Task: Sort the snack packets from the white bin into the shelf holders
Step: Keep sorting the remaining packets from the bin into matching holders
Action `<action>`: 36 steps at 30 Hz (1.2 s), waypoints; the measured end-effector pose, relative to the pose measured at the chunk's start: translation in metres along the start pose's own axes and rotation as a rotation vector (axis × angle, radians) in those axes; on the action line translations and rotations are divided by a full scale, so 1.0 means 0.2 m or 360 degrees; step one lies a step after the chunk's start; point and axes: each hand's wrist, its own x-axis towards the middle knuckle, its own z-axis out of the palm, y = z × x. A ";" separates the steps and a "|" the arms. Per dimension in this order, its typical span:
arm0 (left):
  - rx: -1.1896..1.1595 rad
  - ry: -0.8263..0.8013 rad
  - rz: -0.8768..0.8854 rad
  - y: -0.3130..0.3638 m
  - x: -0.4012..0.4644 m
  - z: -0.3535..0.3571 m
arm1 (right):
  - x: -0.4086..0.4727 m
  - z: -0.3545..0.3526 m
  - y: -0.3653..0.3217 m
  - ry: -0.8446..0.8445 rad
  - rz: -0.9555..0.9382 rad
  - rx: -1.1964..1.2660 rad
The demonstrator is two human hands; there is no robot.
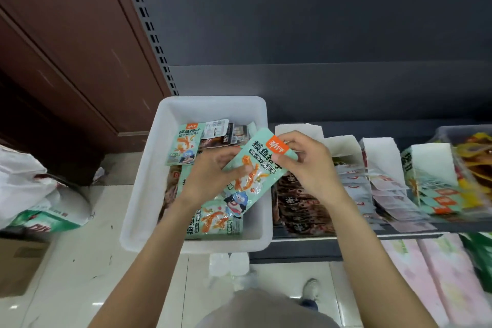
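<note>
Head view: both hands, left hand and right hand, pinching teal packet above white bin; risking misfiling, slipping back.

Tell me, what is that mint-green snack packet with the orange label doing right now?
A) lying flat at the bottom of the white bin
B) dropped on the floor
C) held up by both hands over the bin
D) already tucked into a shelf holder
C: the left hand and the right hand both grip the mint-green packet above the white bin.
</note>
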 end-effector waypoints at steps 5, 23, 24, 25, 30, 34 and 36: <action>0.0562 0.0133 0.0349 0.14 0.03 0.37 | -0.18 -0.32 0.04 0.0357 -0.0152 -0.0460; 0.1347 -0.0032 0.0455 0.24 0.33 1.76 | -0.61 -1.68 0.49 0.1043 -0.0277 -0.0990; 0.1459 -0.0048 0.0450 0.23 0.33 1.77 | -0.57 -1.69 0.51 0.0954 -0.0317 -0.1089; 0.1569 -0.0042 0.0454 0.21 0.34 1.78 | -0.53 -1.68 0.52 0.0865 -0.0355 -0.1224; 0.1741 0.0034 0.0491 0.19 0.32 1.80 | -0.38 -1.56 0.60 0.0462 -0.0514 -0.1899; 0.1728 -0.0015 0.0471 0.18 0.32 1.78 | -0.35 -1.47 0.67 0.0119 -0.0483 -0.2109; 0.1732 -0.0052 0.0450 0.18 0.32 1.78 | -0.37 -1.43 0.69 0.0014 -0.0435 -0.2199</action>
